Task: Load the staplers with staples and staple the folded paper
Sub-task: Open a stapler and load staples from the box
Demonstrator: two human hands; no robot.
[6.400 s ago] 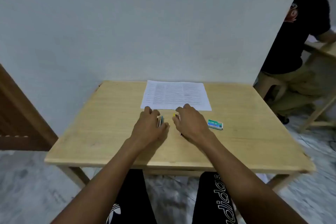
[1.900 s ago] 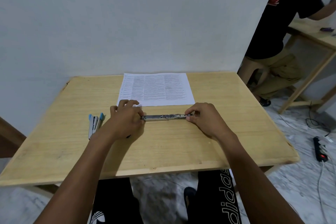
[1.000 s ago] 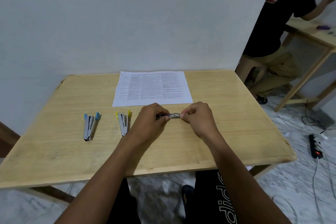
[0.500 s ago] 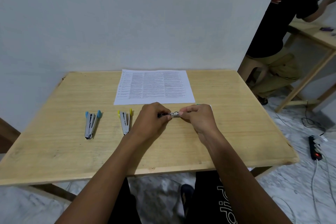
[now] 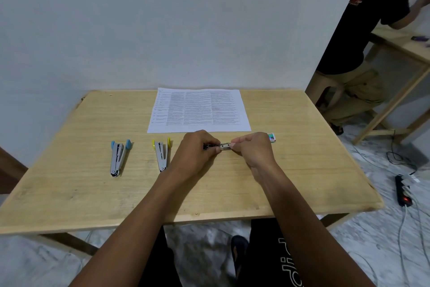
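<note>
Three staplers are on view. My left grip (image 5: 195, 150) and right grip (image 5: 254, 150) each pinch one end of the third stapler (image 5: 224, 146), at bench (image 5: 302, 182) centre. At nine o'clock of it, the yellow stapler (image 5: 162, 156) and blue stapler (image 5: 118, 158) lie splayed open. The staple box (image 5: 271, 136) sits at three o'clock and the paper (image 5: 200, 109) at twelve, lying flat. I judge no stapler confirmed loaded; loading and stapling remain.

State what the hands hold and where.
A small silver metal stapler: left hand pinches its left end, right hand its right end.
</note>
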